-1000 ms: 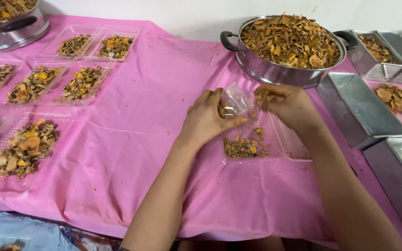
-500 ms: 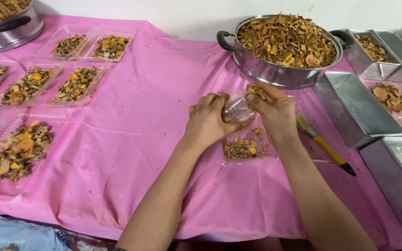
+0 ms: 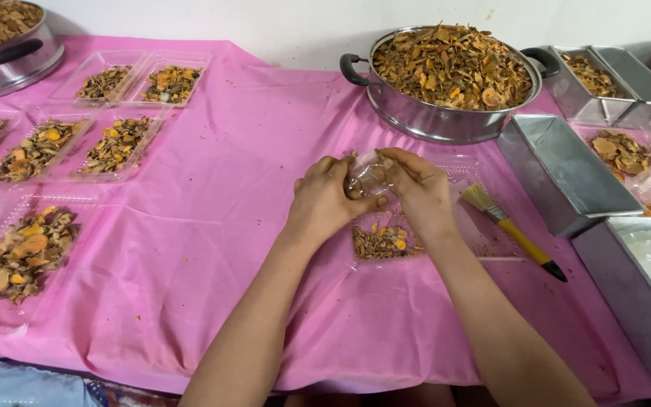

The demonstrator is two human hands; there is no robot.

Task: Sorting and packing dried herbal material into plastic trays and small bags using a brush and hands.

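At mid-frame my left hand [image 3: 324,200] and right hand [image 3: 418,190] together pinched a small clear bag [image 3: 365,178], both closed on it, above a clear tray [image 3: 380,243] of dried chips on the pink bench [image 3: 227,188]. I judged this the bag-opening step; next called for spreading its mouth.

Tablecloth [image 3: 227,196]: pink cloth, matt, creased, dusted with crumbs. Pot [image 3: 446,113]: polished metal, glossy, black handles. Loaf tins [image 3: 566,173]: dull brushed metal. Small container [image 3: 367,179] between both hands: clear thin plastic, shiny. Trays [image 3: 107,147]: same clear plastic. Brush [image 3: 510,230]: pale bristles, glossy yellow handle. Dried pieces [image 3: 453,64]: rough, flaky, matt.
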